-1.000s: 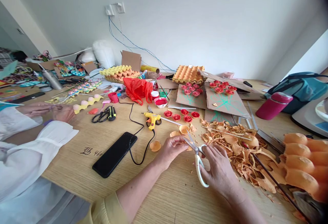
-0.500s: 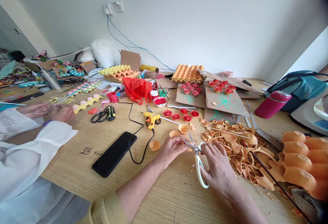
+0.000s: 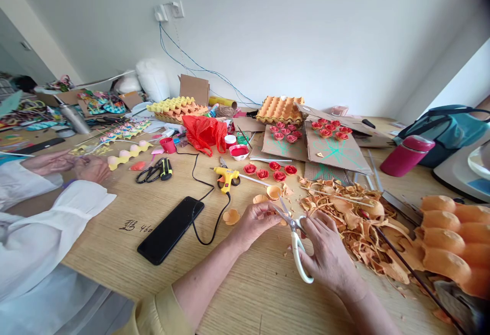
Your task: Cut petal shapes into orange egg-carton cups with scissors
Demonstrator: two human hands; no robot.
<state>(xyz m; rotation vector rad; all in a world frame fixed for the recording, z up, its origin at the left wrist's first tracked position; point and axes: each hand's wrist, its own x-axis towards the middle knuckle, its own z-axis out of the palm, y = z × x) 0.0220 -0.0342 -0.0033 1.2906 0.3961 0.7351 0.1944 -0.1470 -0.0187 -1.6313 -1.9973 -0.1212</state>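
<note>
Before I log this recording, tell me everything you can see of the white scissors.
The white scissors have white, plastic-looking handle loops and silvery, metal-looking blades. The right hand grips them by the loops, partly covering these, above the table. The blades are parted and point forward and to the left, toward the fingertips of the left hand. Whether a blade touches those fingertips is too small to tell.

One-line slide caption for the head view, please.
The right hand holds white-handled scissors up to the left hand, with red flowers, a yellow glue gun and orange scraps nearby.
</note>
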